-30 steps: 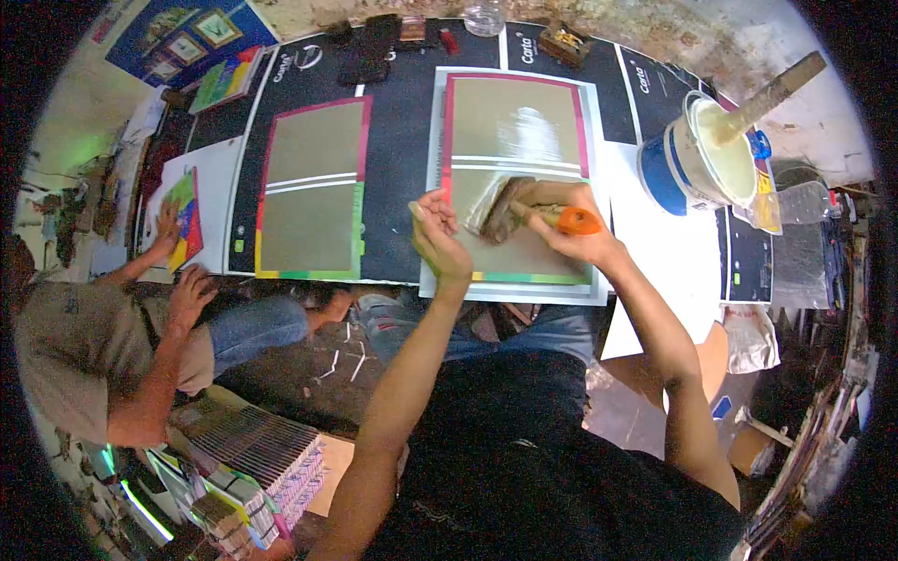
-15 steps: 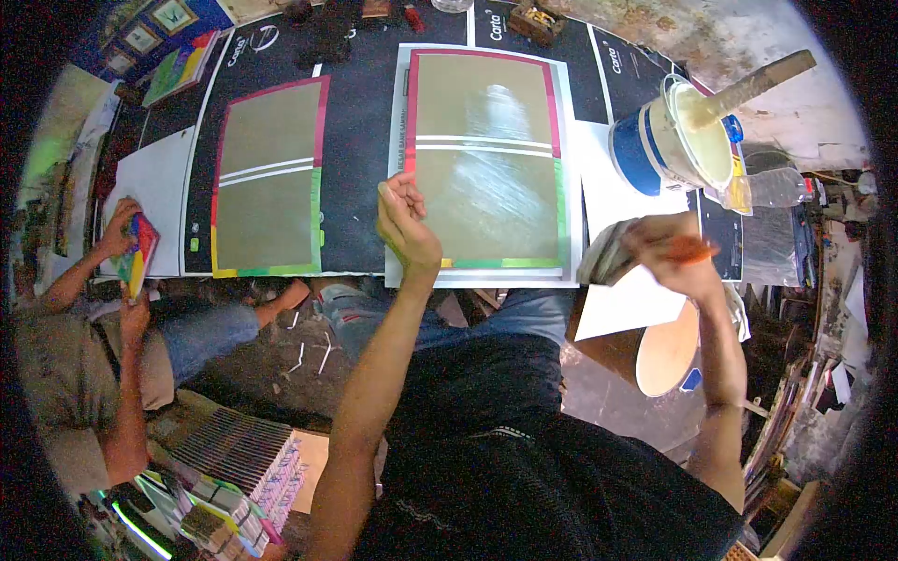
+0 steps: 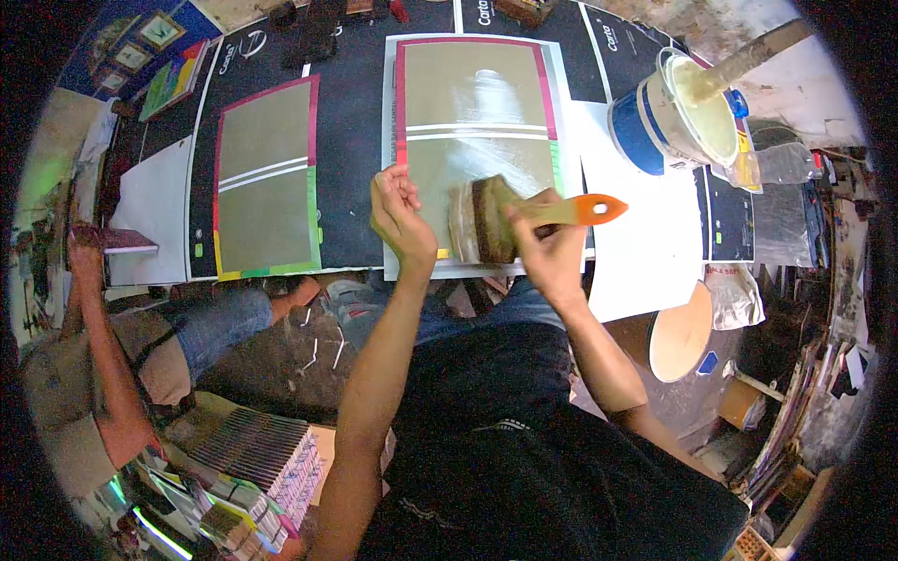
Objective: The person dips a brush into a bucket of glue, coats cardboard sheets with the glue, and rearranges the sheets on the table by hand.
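Note:
My right hand is closed around the handle of a wide paintbrush with an orange handle end. Its broad bristles lie over the lower middle of a grey-brown board edged with red, yellow and green strips and crossed by two white lines. Wet, whitish streaks shine on the board's surface. At the board's lower left edge is my left hand, its fingers loosely curled and slightly apart, holding nothing. Whether it touches the board I cannot tell. A white sheet shows beneath the board.
A similar bordered board lies to the left on the black tabletop. At the right stands a blue-and-white bucket of pale liquid with a wooden stick. A white sheet overhangs the front edge. Another person's hand holds a dark-red-edged panel.
My right hand has swung the brush left from beside the board to over its lower part. My left hand stays by the left edge. The other person's panel has been tilted.

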A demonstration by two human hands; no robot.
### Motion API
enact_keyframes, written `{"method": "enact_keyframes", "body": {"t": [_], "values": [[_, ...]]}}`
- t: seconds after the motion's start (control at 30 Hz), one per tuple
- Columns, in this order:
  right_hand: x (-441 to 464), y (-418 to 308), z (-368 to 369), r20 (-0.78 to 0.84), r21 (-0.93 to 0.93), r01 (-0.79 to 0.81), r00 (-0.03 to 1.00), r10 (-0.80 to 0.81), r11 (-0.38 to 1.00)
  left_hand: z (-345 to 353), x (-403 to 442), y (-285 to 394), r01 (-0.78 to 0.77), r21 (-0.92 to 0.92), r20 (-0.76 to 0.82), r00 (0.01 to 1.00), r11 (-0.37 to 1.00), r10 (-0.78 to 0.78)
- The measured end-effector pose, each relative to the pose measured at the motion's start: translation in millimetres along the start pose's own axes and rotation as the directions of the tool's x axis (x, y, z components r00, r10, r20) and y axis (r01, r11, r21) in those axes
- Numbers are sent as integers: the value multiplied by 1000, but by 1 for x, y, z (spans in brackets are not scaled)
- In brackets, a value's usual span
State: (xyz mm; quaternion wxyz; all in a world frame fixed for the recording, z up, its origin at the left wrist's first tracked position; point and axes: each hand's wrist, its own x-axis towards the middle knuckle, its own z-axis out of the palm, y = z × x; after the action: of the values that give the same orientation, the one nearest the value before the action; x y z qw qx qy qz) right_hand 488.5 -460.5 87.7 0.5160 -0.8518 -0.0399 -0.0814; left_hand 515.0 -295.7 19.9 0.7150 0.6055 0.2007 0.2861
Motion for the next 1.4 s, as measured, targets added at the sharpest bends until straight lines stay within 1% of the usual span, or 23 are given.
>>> {"method": "enact_keyframes", "body": {"t": [0.03,0.13,0.2,0.33,0.37,0.43,0.47,0.5,0.57,0.6,0.67,0.7,0.77,0.87,0.9,0.97,1.0,1.07,1.13,1.2,1.27,1.33,1.4], "values": [[-5,2,0,30,-120,-41,999,45,992,-1,0,0,5,3,6,1000,1000,-5],[-19,26,-30,-83,-133,-32,996,21,991,-2,0,0,9,1,16,1000,1000,-9],[-29,39,-68,-143,-238,-206,974,176,949,0,0,1,-3,-17,24,1000,1000,4],[-34,41,-132,-259,-373,-141,965,43,917,0,-1,2,-21,79,52,998,997,16],[-35,23,-150,-290,-402,-346,926,241,848,0,-1,2,-37,81,63,998,996,32],[-30,28,-177,-322,-5,-389,873,367,921,0,-2,2,-66,99,61,996,993,60],[-30,57,-188,-352,413,-157,881,316,897,2,-2,2,-77,116,60,996,990,70],[-20,34,-175,-403,520,-113,842,359,847,4,-3,2,-91,130,64,994,987,84],[-1,32,-170,-309,410,-162,901,304,898,6,-3,7,-84,168,75,995,982,72],[19,14,-145,-233,514,-173,914,331,840,6,-4,9,-82,189,77,995,979,69],[41,26,-103,-177,248,-160,962,207,955,6,-5,12,-57,172,71,996,983,46],[50,9,-69,-214,209,-64,971,110,976,5,-4,13,-44,165,66,997,985,33],[57,0,-21,-41,101,91,995,-88,991,3,-4,9,-103,193,100,991,976,85],[64,4,4,199,-83,255,951,-235,963,3,-6,5,-101,213,107,991,972,79],[70,6,-5,224,-66,175,962,-157,982,2,-4,4,-91,216,99,993,972,71],[96,40,-28,122,-90,129,986,-117,988,-1,-2,5,-122,210,131,987,970,96],[114,50,-46,52,-275,232,973,-226,933,-1,-2,5,-131,203,149,984,970,101],[139,55,-69,-96,-469,130,976,-197,873,3,-5,5,-104,226,147,987,968,72],[151,41,-64,-212,-526,222,901,-379,821,7,-4,2,-132,265,173,981,955,88],[159,25,-36,-285,-162,359,875,-391,919,9,-2,1,-123,279,196,978,952,69],[160,13,3,-165,-73,491,853,-496,868,8,-3,1,-118,301,219,974,946,51],[157,6,29,157,23,560,816,-556,828,8,-3,-1,-174,370,245,966,913,84],[176,42,34,225,-70,580,802,-554,812,6,-1,1,-197,384,268,959,902,95]]}}
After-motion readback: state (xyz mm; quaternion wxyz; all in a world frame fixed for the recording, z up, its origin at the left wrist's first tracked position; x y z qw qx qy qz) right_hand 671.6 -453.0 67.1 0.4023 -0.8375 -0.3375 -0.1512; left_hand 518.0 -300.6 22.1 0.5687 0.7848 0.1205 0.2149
